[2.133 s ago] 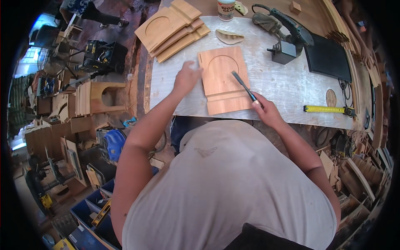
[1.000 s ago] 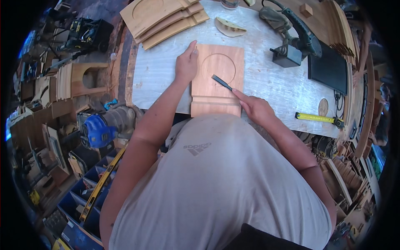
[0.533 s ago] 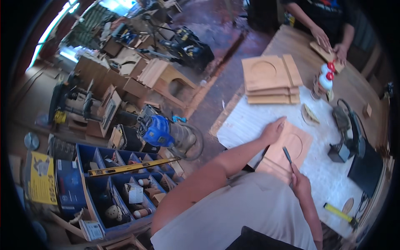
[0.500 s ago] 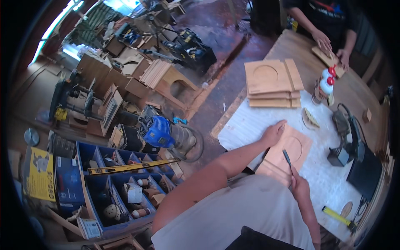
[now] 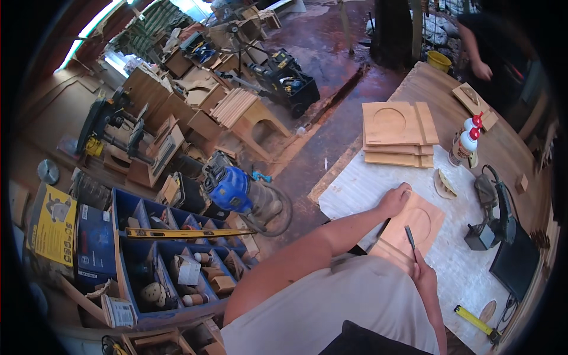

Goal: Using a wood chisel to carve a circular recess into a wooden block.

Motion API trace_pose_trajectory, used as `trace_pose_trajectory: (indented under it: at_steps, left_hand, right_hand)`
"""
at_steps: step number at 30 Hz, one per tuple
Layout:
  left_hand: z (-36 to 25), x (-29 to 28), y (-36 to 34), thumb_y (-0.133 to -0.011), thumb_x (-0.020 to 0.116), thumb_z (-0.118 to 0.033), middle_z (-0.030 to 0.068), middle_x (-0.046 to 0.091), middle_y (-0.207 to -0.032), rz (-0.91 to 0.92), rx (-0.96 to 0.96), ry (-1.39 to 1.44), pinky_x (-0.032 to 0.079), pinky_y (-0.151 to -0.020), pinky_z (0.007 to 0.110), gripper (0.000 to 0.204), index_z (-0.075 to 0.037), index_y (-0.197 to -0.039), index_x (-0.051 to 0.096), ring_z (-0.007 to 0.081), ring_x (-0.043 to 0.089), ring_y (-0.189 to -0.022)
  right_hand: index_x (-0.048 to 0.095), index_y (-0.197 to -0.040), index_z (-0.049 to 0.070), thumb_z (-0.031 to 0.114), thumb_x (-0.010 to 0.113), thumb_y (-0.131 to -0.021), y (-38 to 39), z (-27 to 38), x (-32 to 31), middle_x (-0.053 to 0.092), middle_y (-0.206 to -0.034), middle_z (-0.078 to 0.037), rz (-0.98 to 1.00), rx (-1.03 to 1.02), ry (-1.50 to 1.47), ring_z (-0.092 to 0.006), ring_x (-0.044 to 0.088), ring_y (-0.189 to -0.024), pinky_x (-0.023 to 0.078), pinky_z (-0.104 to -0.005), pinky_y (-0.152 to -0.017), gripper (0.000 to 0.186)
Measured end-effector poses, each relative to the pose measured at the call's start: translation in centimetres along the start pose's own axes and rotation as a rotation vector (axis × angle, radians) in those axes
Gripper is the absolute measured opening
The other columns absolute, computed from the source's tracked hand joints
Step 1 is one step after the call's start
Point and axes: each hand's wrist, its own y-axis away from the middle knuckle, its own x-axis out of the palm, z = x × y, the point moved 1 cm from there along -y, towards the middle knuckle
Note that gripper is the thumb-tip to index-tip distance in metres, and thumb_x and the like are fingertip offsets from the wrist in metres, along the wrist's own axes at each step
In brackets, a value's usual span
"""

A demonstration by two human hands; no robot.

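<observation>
A light wooden board [image 5: 423,228] with a round hole lies on the white-covered workbench [image 5: 361,186] in front of me. My left hand [image 5: 396,198] rests flat on the board's far left corner. My right hand [image 5: 425,275] holds a thin dark hand tool [image 5: 409,235], its tip lying on the board beside the hole. A stack of similar boards with round holes [image 5: 393,127] sits farther along the bench.
Two glue bottles with red caps [image 5: 464,142], a dark power tool with cable [image 5: 494,207] and a yellow tape measure [image 5: 476,319] are on the bench. Another person's hand [image 5: 484,71] works at the far end. Blue bins, a blue vacuum [image 5: 234,189] and wooden parts crowd the floor left.
The view has swung left and out over the workshop floor. My hands stay on the board, the left one flat and the right one with the tool.
</observation>
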Motion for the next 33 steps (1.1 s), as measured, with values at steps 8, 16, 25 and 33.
trace_pose_trajectory:
  at_steps: [8, 16, 25, 33]
  left_hand:
    - [-0.5, -0.6, 0.2, -0.101, 0.053, -0.020, 0.0240, 0.067, -0.087, 0.022, -0.066, 0.015, 0.050, -0.075, 0.052, 0.016, -0.010, -0.112, 0.053, 0.0463, 0.065, -0.088]
    - [-0.5, -0.6, 0.3, -0.101, 0.052, -0.020, 0.0243, 0.067, -0.088, 0.005, -0.047, 0.021, 0.050, -0.076, 0.052, 0.015, -0.008, -0.111, 0.053, 0.0464, 0.064, -0.089]
    - [3.6, 2.8, -0.3, -0.105, 0.041, -0.028, 0.0234, 0.066, -0.121, 0.018, 0.108, -0.029, 0.047, -0.098, 0.051, 0.033, -0.007, -0.117, 0.063, 0.0422, 0.061, -0.114]
    - [1.2, -0.3, -0.8, -0.102, 0.053, -0.019, 0.0134, 0.070, -0.088, 0.021, -0.024, -0.043, 0.052, -0.079, 0.035, 0.021, -0.008, -0.112, 0.067, 0.0188, 0.066, -0.082]
  right_hand:
    - [0.047, -0.150, 0.010, 0.009, 0.054, -0.097, 1.5, 1.9, -1.9, 0.069, -0.097, -0.028, 0.149, 0.137, -0.207, -0.0363, 0.072, -0.086, 0.054, -0.0415, -0.078, 0.054]
    - [0.050, -0.148, 0.008, 0.006, 0.056, -0.096, 2.4, -1.3, 0.3, 0.070, -0.103, -0.028, 0.029, 0.046, -0.312, -0.0378, 0.071, -0.089, 0.055, -0.0403, -0.080, 0.052]
    - [0.053, -0.146, 0.018, 0.012, 0.058, -0.096, 3.2, -1.8, 1.9, 0.065, -0.082, -0.024, -0.040, 0.054, -0.111, -0.0410, 0.066, -0.072, 0.051, -0.0469, -0.064, 0.051]
    - [0.048, -0.148, 0.027, 0.020, 0.057, -0.098, 1.4, 0.4, 1.3, 0.067, -0.085, -0.020, -0.062, 0.061, -0.038, -0.0398, 0.065, -0.078, 0.052, -0.0508, -0.072, 0.052]
